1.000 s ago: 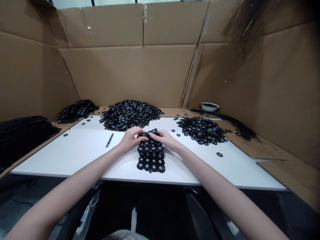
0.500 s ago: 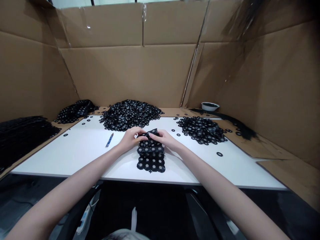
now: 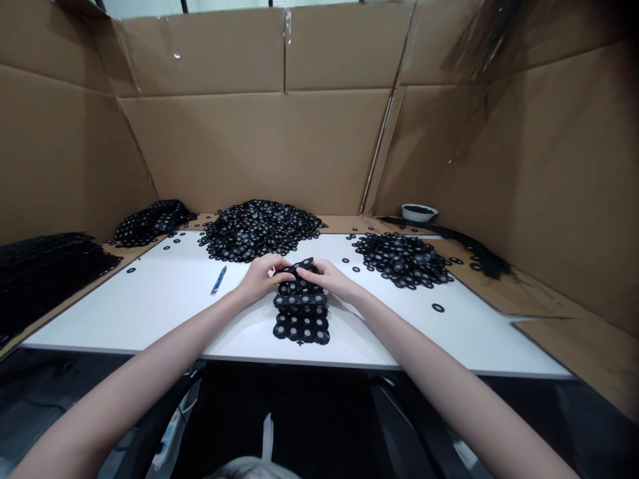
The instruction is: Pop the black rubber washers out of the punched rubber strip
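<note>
A black panel of joined rings (image 3: 301, 326) with pale round centres lies in folds on the white table, its near end flat toward me. At its far end, my left hand (image 3: 260, 277) pinches the left side of the raised part, thumb in front and fingers behind. My right hand (image 3: 331, 277) grips the right side of the same part, its thumb lying across the front. The fingertips behind the panel are hidden. Left of my left hand lies a slim blue pen-like item (image 3: 218, 280).
A big heap of black rings (image 3: 259, 226) lies behind my hands, a smaller heap (image 3: 402, 259) to the right. Black strips (image 3: 44, 273) and a dotted bundle (image 3: 150, 223) are at left. A white bowl (image 3: 419, 217) stands back right. Cardboard walls (image 3: 249, 146) enclose the table (image 3: 150, 313).
Almost nothing differs. Both hands keep their hold on the panel's far end, with only a very slight shift.
</note>
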Demonstrator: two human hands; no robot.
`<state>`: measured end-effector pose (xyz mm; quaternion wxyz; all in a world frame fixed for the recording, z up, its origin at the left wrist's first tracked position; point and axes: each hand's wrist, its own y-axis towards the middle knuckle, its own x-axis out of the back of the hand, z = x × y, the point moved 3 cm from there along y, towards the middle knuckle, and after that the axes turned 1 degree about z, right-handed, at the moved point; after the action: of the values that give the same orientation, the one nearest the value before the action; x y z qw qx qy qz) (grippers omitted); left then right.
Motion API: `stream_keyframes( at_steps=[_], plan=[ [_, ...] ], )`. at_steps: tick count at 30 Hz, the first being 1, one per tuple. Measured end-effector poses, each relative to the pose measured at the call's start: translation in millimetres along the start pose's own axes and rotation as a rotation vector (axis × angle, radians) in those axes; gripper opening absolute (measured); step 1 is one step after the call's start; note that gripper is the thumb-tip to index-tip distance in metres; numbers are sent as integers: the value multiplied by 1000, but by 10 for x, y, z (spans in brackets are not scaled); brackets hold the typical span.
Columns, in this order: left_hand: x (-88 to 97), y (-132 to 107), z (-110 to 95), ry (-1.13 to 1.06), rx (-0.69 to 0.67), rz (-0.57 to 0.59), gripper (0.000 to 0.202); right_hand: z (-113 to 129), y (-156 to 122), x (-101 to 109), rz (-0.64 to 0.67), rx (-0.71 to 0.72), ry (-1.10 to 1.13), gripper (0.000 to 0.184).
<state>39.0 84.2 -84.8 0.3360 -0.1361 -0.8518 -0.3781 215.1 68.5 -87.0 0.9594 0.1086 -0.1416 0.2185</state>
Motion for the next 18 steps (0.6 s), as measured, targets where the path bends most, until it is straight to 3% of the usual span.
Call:
stream_keyframes(
  at_steps=[18],
  plan=[
    [-3, 4, -4, -6, -17, 9, 24, -21, 9, 5, 1, -2, -23, 44]
  ],
)
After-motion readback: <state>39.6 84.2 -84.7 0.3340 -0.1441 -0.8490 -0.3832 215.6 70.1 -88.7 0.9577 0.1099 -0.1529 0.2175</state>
